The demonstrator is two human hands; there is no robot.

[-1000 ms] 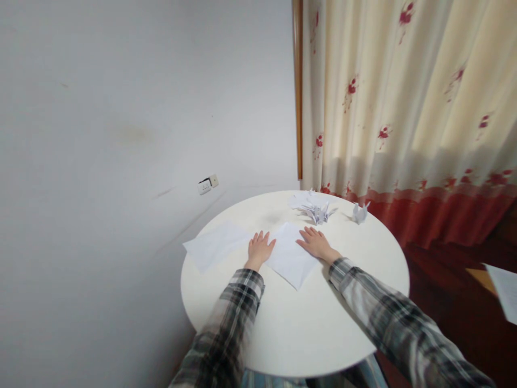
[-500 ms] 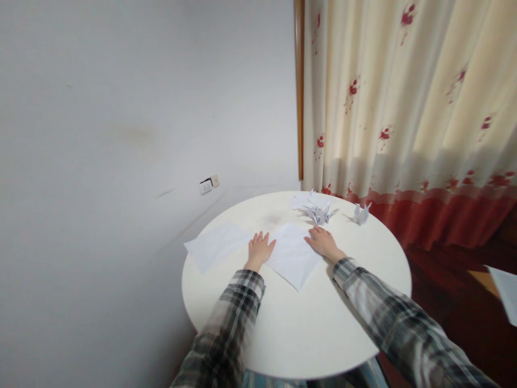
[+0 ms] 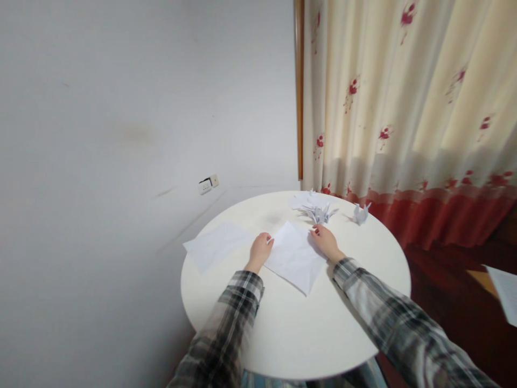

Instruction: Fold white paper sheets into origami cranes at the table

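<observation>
Centrally, low in the frame, a round white table (image 3: 291,334) carries a white paper sheet (image 3: 294,257), laid as a diamond so its corners are within reach of both hands. At the sheet's left corner, the left hand (image 3: 259,249) is curled and pinched shut on the edge; at the upper right, the right hand (image 3: 325,242) is pinched likewise. 1 second earlier, both palms were pressed flat with fingers spread. A spare sheet (image 3: 214,245) is left aside, folded paper cranes (image 3: 317,210) beyond.

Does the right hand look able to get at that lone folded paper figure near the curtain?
Probably yes: the right hand rests at the sheet's corner, and only bare table lies between it and the figure.
</observation>
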